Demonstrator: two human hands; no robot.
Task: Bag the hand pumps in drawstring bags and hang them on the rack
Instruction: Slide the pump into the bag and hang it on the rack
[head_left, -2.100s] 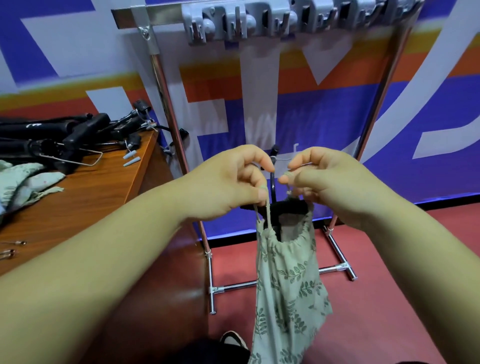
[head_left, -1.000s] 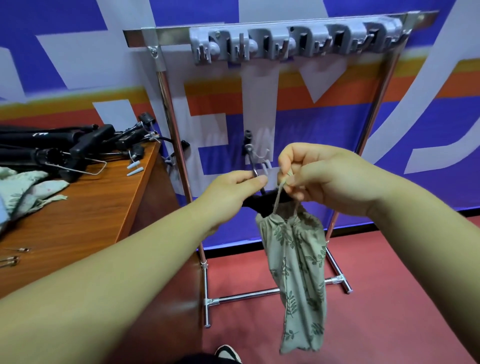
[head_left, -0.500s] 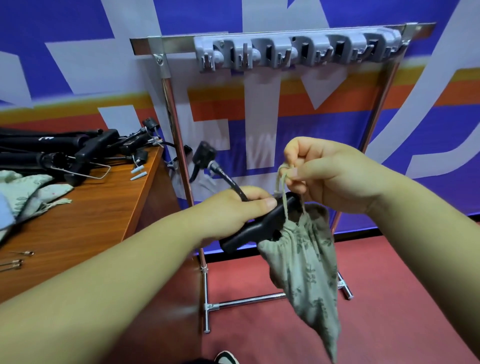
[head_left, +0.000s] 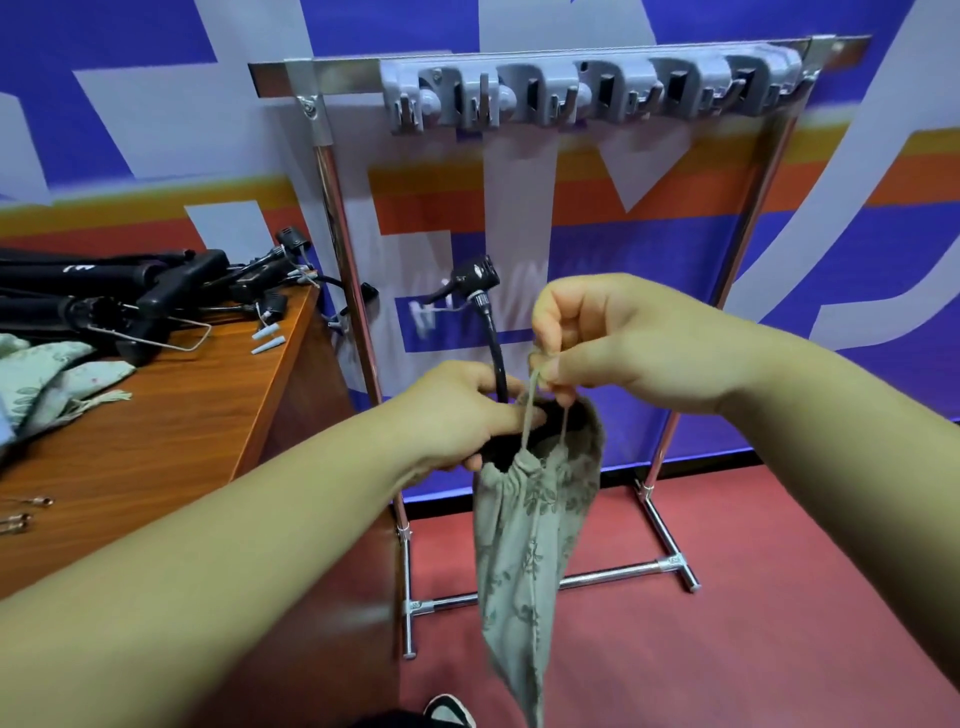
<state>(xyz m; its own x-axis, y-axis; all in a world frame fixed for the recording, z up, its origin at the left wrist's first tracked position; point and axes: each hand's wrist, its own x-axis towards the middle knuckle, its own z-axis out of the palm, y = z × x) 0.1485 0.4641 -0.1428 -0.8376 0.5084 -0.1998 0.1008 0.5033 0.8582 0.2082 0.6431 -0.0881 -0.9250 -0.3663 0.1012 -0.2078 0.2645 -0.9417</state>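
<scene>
- Hand pump (head_left: 496, 358) sits close in front of the person, its black body partly down in the mouth of a leaf-print drawstring bag (head_left: 530, 530); both forearms reach forward and meet at it.
- Left hand (head_left: 457, 415) comes in from the lower left, palm turned inward. Its fingers are curled around the pump's black body at the bag's opening, thumb on top.
- Right hand (head_left: 623, 343) comes in from the right and sits a little higher. Thumb and forefinger pinch the bag's two cords (head_left: 530, 410), the other fingers folded in.
- The bag hangs limp from those cords, its lower part slack and blurred. The pump's hose rises out of the left hand's grip to a nozzle head above.
- A shoe tip (head_left: 449, 712) shows below on the red floor.
- To the left, the wooden table (head_left: 182, 415) carries more black pumps (head_left: 104, 296) and spare bags (head_left: 47, 374) near its far end.
- Behind the hands stands the metal rack (head_left: 332, 182), its top bar holding a grey row of hooks (head_left: 587, 93), none with anything hung on it.
</scene>
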